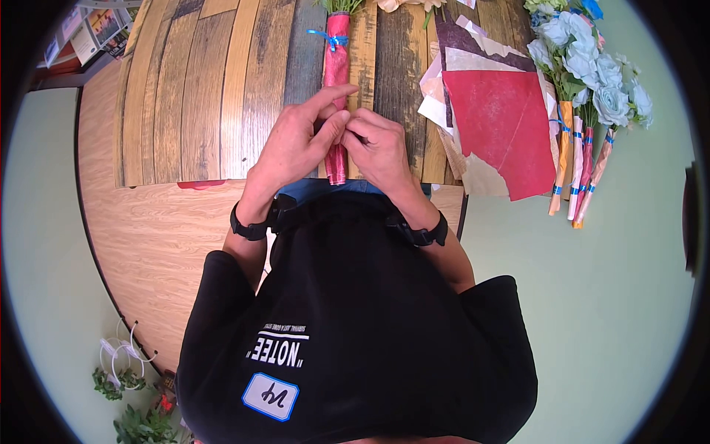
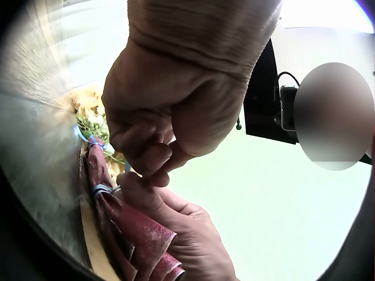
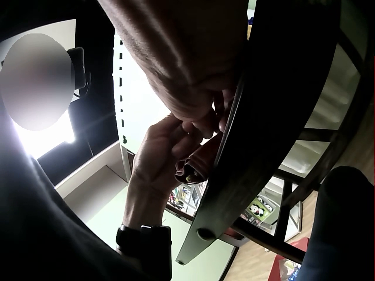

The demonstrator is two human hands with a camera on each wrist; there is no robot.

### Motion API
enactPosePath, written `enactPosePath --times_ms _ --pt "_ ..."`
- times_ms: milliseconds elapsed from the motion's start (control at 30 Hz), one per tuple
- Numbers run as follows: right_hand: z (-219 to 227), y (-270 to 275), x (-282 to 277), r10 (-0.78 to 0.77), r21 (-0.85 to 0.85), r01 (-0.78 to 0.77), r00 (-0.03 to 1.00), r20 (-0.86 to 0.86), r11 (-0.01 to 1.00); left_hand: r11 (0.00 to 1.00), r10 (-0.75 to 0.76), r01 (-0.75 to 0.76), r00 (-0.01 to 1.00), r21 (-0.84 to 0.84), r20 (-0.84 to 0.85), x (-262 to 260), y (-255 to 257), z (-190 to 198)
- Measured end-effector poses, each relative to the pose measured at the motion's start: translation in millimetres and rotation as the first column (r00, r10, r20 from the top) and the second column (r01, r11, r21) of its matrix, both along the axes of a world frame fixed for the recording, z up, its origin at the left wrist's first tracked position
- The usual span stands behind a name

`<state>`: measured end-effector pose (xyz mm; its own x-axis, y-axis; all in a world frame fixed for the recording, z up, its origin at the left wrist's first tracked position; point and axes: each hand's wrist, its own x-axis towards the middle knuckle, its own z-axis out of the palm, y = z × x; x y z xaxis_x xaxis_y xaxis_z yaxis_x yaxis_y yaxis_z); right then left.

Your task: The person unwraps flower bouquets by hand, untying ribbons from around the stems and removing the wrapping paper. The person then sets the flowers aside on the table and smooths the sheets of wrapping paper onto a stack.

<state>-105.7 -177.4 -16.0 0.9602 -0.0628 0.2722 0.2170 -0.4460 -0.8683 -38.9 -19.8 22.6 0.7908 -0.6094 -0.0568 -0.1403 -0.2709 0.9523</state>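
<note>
A slim bouquet wrapped in red paper lies on the wooden table, its stem end toward the person. One blue ribbon is tied near the greenery. Lower down, a second blue ribbon circles the wrap in the left wrist view. My left hand is over the wrap, index finger extended, thumb and other fingers pinching at this lower ribbon. From the other side my right hand pinches there too, its thumb beside a ribbon end. The fingers of both hands meet and largely hide the ribbon ends.
Sheets of red paper and torn wrapping are stacked at the table's right. Beyond them lie several wrapped bouquets with pale blue flowers. Peach petals show at the far edge. The table's near edge runs close to the person.
</note>
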Motion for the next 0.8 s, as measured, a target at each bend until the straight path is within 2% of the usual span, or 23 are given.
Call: enactPosePath --times_ms 67,133,267,333,433,567,633,800 --pt "1 0 1 -0.003 -0.012 0.003 1.0 0.002 1.0 1.0 -0.012 0.012 1.0 -0.005 0.021 2 1 -4" --pt "2 1 2 -0.029 0.024 0.029 1.0 -0.006 0.999 0.989 -0.004 -0.002 0.999 -0.146 -0.04 4 4 -6" --pt "-3 -2 2 -0.009 0.09 0.014 0.998 -0.066 0.996 0.997 0.061 -0.061 0.998 -0.048 -0.011 7 20 2" --pt "-4 -3 2 0.0 0.106 0.011 0.994 -0.109 0.994 0.999 0.029 -0.021 0.946 -0.027 0.323 6 24 -12" --pt "-12 -3 3 0.025 0.154 -0.016 0.998 -0.056 0.988 0.998 0.04 -0.016 0.906 -0.061 0.422 3 22 -27" --pt "-14 -4 3 0.032 0.163 -0.018 0.996 -0.085 0.987 0.999 0.03 -0.042 0.935 0.025 0.355 0 24 -31" --pt "-15 -4 3 0.033 0.18 -0.014 0.994 -0.106 0.984 0.994 0.083 -0.101 0.952 0.048 0.294 -1 25 -34" --pt "-13 -3 3 0.033 0.176 -0.01 0.992 -0.125 0.984 0.973 0.169 -0.214 0.909 0.081 0.381 -14 27 -32"
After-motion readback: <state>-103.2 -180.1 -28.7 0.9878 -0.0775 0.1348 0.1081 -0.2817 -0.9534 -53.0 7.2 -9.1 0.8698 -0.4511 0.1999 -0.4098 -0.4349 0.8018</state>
